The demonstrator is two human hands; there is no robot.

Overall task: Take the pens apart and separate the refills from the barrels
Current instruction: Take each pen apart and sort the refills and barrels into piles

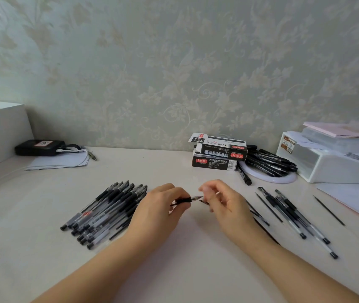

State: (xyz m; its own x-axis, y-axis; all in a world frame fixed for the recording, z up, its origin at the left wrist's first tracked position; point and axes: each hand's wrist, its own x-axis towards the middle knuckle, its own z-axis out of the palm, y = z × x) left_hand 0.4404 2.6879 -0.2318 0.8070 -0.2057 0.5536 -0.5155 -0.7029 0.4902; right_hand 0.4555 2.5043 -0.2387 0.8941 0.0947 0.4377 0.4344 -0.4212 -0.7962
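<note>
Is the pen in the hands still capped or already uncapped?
Uncapped: the pen in the left hand shows its bare tip, pointing toward the right hand.

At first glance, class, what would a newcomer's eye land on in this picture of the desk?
Dead centre, the left hand and right hand work one pen between them above the white desk. A thick pile of whole pens fans out left of them, a looser scatter of pen parts lies right, and two stacked pen boxes sit behind.
</note>
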